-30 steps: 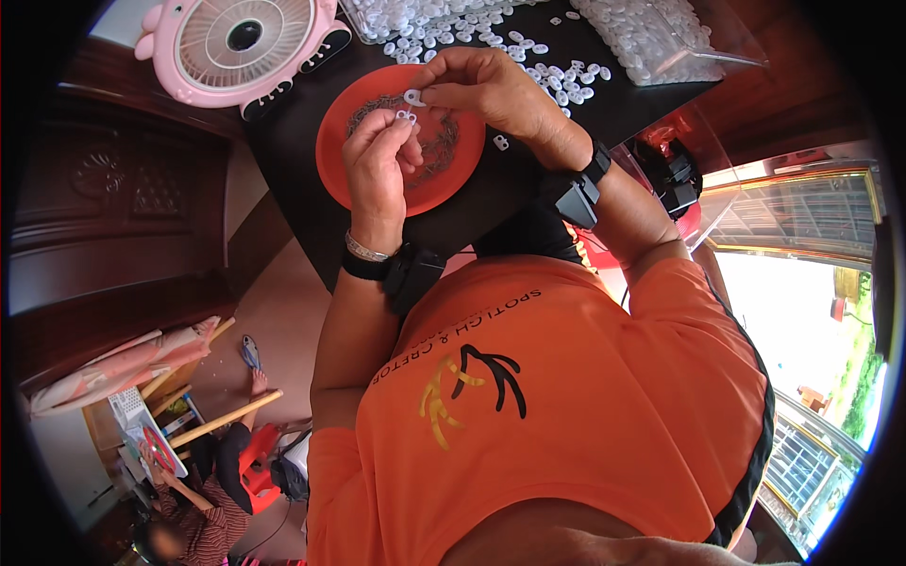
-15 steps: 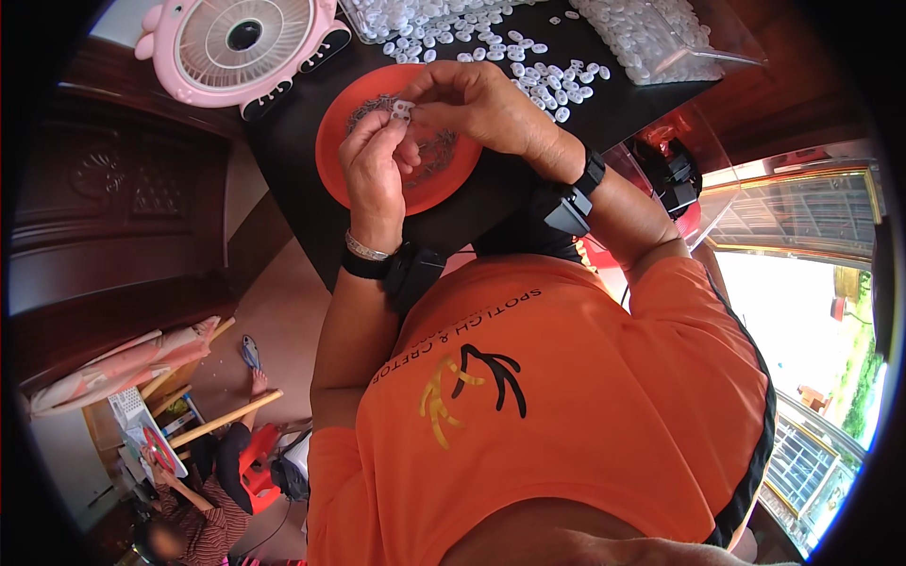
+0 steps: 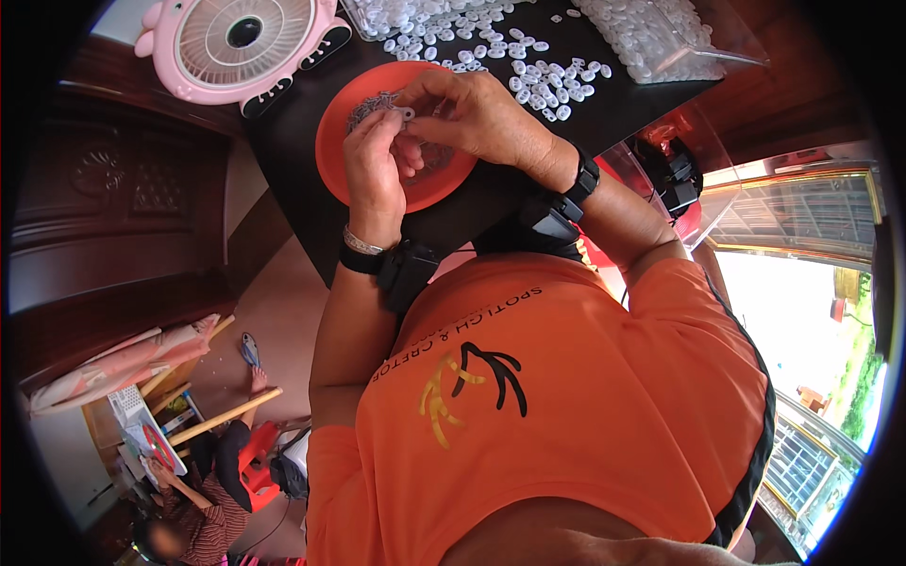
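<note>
Over a round orange-red dish [image 3: 332,149], both my hands meet at a small whitish plastic piece [image 3: 408,113] with a round hole showing. My left hand [image 3: 375,170] comes up from below, its thumb and forefinger closed on the piece's left side. From the right, my right hand [image 3: 495,118] reaches in with bent fingers pinching the other side. Part of the piece is hidden behind my fingertips. Small grey metal parts [image 3: 371,106] lie heaped in the dish beneath, partly covered by my hands.
Loose white oval pieces [image 3: 547,85] are scattered beyond the dish on the black table [image 3: 283,179]. A clear container [image 3: 651,42] full of them stands far right, another at the back. A pink fan [image 3: 245,57] stands far left. Lower left, another person [image 3: 212,500] sits working.
The small piece has been tilted, so it shows narrower and fewer holes are seen. My right hand has shifted slightly down, its fingers closer over the piece.
</note>
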### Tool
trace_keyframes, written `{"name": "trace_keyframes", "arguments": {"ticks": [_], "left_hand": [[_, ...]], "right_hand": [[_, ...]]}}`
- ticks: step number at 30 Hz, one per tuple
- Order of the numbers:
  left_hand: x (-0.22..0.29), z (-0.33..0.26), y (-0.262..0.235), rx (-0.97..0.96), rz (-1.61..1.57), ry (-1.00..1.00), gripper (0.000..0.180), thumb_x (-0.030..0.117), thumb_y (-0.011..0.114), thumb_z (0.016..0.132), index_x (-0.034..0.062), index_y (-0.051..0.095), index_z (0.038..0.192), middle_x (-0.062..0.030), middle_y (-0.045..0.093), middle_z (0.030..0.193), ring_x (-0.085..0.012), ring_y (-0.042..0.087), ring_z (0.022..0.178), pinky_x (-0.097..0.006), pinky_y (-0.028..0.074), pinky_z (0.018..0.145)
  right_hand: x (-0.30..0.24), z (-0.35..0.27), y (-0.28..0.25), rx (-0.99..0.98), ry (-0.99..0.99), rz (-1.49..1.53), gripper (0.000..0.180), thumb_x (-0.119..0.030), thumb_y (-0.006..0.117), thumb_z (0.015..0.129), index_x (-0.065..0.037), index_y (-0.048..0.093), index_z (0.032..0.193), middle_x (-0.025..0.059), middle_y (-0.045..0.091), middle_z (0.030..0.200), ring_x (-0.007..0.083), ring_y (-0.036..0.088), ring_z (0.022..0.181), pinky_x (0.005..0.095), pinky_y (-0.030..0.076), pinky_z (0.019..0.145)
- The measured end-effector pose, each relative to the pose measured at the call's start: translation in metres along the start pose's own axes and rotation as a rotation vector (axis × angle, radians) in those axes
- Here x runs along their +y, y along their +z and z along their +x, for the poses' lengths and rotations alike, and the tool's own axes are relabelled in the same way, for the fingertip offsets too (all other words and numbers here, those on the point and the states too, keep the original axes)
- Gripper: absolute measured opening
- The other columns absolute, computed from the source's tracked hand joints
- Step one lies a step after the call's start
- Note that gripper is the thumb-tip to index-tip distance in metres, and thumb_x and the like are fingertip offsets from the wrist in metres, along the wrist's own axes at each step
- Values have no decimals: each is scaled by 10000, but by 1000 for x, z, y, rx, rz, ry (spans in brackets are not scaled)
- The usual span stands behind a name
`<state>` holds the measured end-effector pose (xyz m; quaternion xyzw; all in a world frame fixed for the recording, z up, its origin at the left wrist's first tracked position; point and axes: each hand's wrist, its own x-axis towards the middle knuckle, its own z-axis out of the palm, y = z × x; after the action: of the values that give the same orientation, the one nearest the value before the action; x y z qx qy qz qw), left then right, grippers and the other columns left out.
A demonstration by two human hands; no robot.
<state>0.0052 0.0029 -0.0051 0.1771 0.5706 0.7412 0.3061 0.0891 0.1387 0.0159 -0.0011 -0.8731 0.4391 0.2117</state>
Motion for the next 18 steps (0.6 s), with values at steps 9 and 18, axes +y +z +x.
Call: {"name": "trace_keyframes", "arguments": {"ticks": [9, 18], "left_hand": [[0, 0, 7, 63, 2, 32, 218, 186, 497, 893, 13, 629, 889, -31, 608, 699, -100, 542, 521, -208, 388, 450], [-1, -1, 6, 74, -155, 48, 216, 140, 469, 882, -14, 613, 926, -63, 620, 787, -120, 569, 569, -229, 456, 474]], "right_hand": [[1, 1, 16, 167, -164, -300, 313, -207, 693, 739, -64, 632, 1011, 101, 663, 805, 235, 654, 702, 310, 526, 635], [1, -1, 16, 141, -163, -166, 295, -196, 706, 755, -75, 628, 1013, 88, 664, 776, 220, 663, 684, 289, 529, 614]]}}
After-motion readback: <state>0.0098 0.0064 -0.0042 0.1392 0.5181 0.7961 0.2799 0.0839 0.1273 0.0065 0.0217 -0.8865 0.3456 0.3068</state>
